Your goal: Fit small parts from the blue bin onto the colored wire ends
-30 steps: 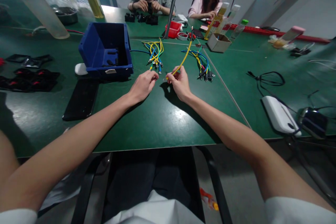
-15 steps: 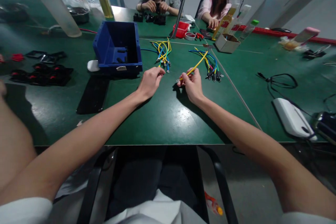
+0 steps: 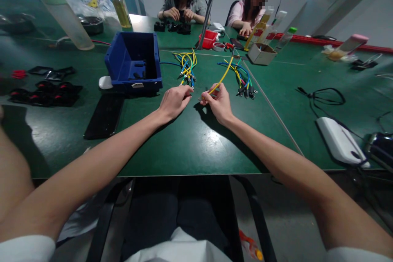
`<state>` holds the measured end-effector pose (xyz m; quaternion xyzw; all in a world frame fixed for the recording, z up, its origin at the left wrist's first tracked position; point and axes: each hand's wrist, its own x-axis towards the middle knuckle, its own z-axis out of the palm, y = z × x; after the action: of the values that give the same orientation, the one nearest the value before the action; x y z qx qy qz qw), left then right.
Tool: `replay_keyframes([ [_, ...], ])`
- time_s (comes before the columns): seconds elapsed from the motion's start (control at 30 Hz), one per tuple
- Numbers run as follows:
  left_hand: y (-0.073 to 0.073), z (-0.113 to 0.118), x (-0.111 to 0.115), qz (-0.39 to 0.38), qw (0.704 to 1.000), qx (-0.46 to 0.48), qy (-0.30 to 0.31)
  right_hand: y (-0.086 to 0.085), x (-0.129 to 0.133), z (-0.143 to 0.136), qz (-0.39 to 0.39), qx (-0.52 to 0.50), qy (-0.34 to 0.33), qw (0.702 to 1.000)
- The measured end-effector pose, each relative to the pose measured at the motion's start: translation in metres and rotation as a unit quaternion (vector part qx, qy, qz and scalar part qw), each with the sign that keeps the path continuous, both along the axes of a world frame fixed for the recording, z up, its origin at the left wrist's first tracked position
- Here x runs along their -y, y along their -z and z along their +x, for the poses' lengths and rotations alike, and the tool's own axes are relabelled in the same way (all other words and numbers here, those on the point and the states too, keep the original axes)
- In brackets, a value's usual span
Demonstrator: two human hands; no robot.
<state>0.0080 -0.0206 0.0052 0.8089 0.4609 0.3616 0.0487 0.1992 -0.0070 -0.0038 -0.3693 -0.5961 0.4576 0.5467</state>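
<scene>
My right hand is closed on a yellow wire, which rises in a curve from the fingers, away from me. Across a short gap, my left hand rests low over the table, its fingertips pinched together at the near end of a bundle of yellow, blue and green wires with metal ring terminals. Whether something sits in that pinch is hidden. Beyond my right hand lies a second wire bundle, its near ends covered by black sleeves.
Left of the wires stands a blue bin with small black pieces inside. A black phone lies before it. Farther back are a red container and a cardboard box. A white device lies right. Two people sit opposite.
The view has shifted slightly. My right hand has come a little left and nearer to me, and the yellow wire in it stands steeper. My left hand stays by the left bundle.
</scene>
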Motion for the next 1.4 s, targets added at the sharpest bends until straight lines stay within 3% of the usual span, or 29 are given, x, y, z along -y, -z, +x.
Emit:
replay_keyframes([
  [0.17,-0.003,0.003,0.006,0.02,0.997,-0.064,0.025,0.0,-0.002,0.001,0.001,0.0,0.0,1.0],
  [0.47,-0.004,0.001,0.003,0.013,0.999,0.005,0.047,-0.003,0.005,-0.004,-0.005,-0.03,-0.08,0.996],
  [1.4,-0.003,0.002,0.005,0.009,0.996,0.041,0.08,-0.011,0.016,-0.005,-0.016,-0.015,-0.037,0.999],
])
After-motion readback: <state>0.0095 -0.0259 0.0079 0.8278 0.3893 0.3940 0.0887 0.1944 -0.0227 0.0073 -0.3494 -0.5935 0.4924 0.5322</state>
